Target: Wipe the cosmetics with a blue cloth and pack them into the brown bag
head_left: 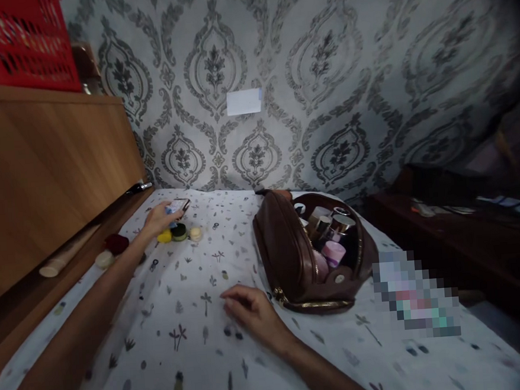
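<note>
At the far left of the patterned sheet, my left hand (157, 220) is closed on a small flat case (179, 206) with a pale, shiny face and a dark edge. Its exact kind is too small to make out. Close below that hand lie a yellow item (164, 236), a dark round jar (179, 232) and a cream-coloured round jar (195, 233). My right hand (254, 311) rests near the middle of the sheet, fingers loosely bent and apart, holding nothing. Just right of it stands an unzipped brown cosmetic bag (285, 246) with several jars and bottles inside, among them a pink jar (334, 253).
A wooden cabinet (53, 168) borders the left side, with a red basket (50, 61) on top. A beige tube (54, 267), a dark red item (117, 244) and a pale round item (105, 259) lie along its base. A pixelated item (416, 297) lies right of the bag.
</note>
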Tool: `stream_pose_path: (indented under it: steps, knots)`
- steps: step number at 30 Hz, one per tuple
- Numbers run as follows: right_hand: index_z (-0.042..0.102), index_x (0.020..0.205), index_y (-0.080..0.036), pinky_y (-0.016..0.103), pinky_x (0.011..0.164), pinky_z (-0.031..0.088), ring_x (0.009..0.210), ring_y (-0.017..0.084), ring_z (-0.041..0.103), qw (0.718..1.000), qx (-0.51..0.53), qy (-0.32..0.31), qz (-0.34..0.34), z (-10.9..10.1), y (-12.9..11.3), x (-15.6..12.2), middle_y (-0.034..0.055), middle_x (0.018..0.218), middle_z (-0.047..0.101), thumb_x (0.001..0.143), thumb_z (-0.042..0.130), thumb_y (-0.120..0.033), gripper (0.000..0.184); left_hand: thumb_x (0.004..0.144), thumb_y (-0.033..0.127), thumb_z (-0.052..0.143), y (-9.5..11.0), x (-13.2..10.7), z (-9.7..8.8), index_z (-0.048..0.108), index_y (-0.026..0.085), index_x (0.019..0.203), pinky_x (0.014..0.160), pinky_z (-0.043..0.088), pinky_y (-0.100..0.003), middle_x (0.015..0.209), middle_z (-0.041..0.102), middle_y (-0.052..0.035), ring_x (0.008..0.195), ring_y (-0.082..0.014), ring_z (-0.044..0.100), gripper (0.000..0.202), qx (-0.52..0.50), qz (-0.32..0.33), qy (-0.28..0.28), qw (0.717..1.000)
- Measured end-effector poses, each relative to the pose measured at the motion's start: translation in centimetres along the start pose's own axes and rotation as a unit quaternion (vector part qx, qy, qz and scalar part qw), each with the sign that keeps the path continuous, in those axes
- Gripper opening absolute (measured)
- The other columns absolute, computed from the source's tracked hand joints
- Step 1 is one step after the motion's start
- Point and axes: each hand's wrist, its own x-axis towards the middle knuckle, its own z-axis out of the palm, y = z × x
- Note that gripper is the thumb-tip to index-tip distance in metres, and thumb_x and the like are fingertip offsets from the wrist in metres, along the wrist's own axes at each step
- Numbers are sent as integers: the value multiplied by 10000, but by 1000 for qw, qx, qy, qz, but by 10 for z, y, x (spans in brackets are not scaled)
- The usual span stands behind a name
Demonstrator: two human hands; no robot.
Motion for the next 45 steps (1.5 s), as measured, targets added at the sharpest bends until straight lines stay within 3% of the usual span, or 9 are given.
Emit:
stream_pose_path:
  steps: [6, 11, 16, 20, 22, 28, 31, 37, 45]
  knots:
    - [668, 1106, -166, 271, 639, 507, 825, 191, 647, 992, 110, 56, 10, 1, -11, 8, 86, 950, 682, 749, 698, -604, 566, 762, 488, 690, 30, -117, 17, 554, 198, 1349, 944, 488, -417, 1184, 651, -99, 1088, -304, 609, 668, -31, 213, -12, 976]
    - [659, 1017, -179, 307, 788, 523, 908, 208, 647, 989, 100, 102, -43, 3, -11, 18, 67, 976, 695, 791, 671, -555, 439, 821, 414, 674, 50, -192, 36, 435, 250, 1445, 988, 487, -432, 1280, 559, -111, 1198, -298, 537, 688, -75, 300, -41, 950]
    - [656, 1030, -176, 308, 724, 505, 770, 190, 617, 984, -27, 141, -102, -4, 3, 14, 29, 851, 684, 807, 658, -447, 350, 906, 254, 536, 37, -194, 29, 419, 198, 1429, 1011, 486, -402, 1312, 548, -129, 1205, -251, 559, 540, -156, 325, -78, 930]
    - [646, 1180, -192, 313, 765, 493, 862, 201, 615, 969, -143, 124, -157, -5, -2, 4, 65, 1026, 693, 845, 629, -333, 364, 899, 188, 564, 42, -189, 11, 518, 194, 1273, 929, 520, -359, 1161, 637, -82, 1066, -210, 629, 377, -208, 276, 53, 937]
    - [654, 1163, -194, 309, 767, 481, 884, 201, 601, 958, -193, 112, -182, -4, -6, 1, 76, 1047, 677, 850, 628, -292, 329, 912, 177, 582, 53, -195, 8, 552, 192, 1206, 927, 520, -340, 1141, 652, -80, 1074, -199, 632, 296, -207, 333, 92, 915]
    - [611, 839, -181, 296, 686, 455, 752, 184, 547, 939, -242, 122, -212, -1, 0, 1, 38, 817, 598, 853, 609, -245, 66, 983, 118, 447, 68, -207, 30, 585, 174, 1179, 1092, 400, -465, 1168, 693, -116, 1123, -206, 635, 246, -52, 575, 23, 816]
    - [640, 894, -187, 302, 726, 468, 786, 190, 573, 939, -245, 120, -207, -3, 1, 2, 38, 844, 636, 855, 630, -262, 85, 987, 125, 432, 58, -196, 35, 588, 181, 1168, 1100, 364, -523, 1171, 696, -113, 1081, -213, 647, 245, -22, 546, 33, 837]
    - [664, 1171, -201, 356, 874, 486, 975, 232, 631, 949, -218, 103, -204, -4, -7, 1, 87, 1096, 706, 851, 636, -259, 326, 1003, 235, 422, 42, -183, 33, 591, 183, 1146, 989, 484, -404, 1197, 650, -128, 1151, -225, 595, 228, -138, 439, 2, 888]
    - [662, 1163, -191, 332, 787, 513, 913, 220, 645, 967, -171, 107, -155, -4, -9, 2, 74, 1060, 721, 829, 609, -281, 350, 964, 432, 449, 27, -177, 44, 515, 203, 914, 639, 411, -251, 725, 536, 33, 657, -134, 495, 244, -239, 226, -93, 940]
